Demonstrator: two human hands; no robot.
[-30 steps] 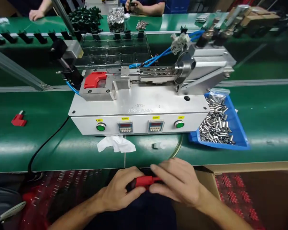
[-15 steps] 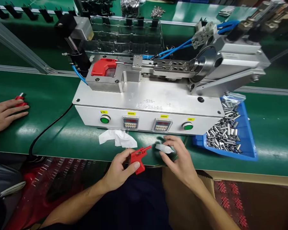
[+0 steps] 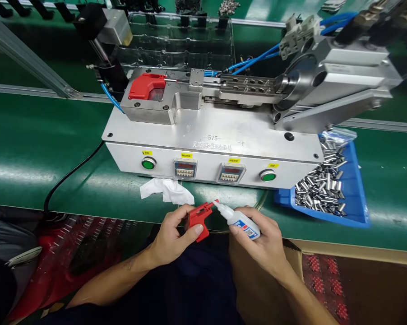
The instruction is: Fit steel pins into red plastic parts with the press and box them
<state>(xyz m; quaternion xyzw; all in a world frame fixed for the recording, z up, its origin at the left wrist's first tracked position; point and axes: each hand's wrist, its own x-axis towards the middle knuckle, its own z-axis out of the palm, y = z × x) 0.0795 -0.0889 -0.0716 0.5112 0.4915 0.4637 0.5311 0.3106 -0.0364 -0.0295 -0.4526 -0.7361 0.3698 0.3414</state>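
Observation:
In my left hand (image 3: pixel 174 237) is a red plastic gun-shaped part (image 3: pixel 201 221), its thin barrel pointing up to the right. My right hand (image 3: pixel 262 239) grips a small white glue bottle (image 3: pixel 243 223) with a blue label. The bottle is tilted, and its nozzle tip is at the end of the red barrel; whether the two touch I cannot tell. Another red gun-shaped part (image 3: pixel 143 87) sits in the metal fixture of the machine (image 3: pixel 210 131) in front of me.
A crumpled white tissue (image 3: pixel 168 191) lies before the machine, below its green buttons (image 3: pixel 149 163). To the right is a blue bin (image 3: pixel 355 198) holding many short metal tubes (image 3: pixel 320 185). A black cable (image 3: pixel 66 178) crosses the green bench at left. A cardboard box (image 3: pixel 352 248) stands below the bench edge.
My right hand has lifted and turned the glue bottle, bringing its nozzle to the red barrel. The other person's hand with a red part at far left has gone out of view.

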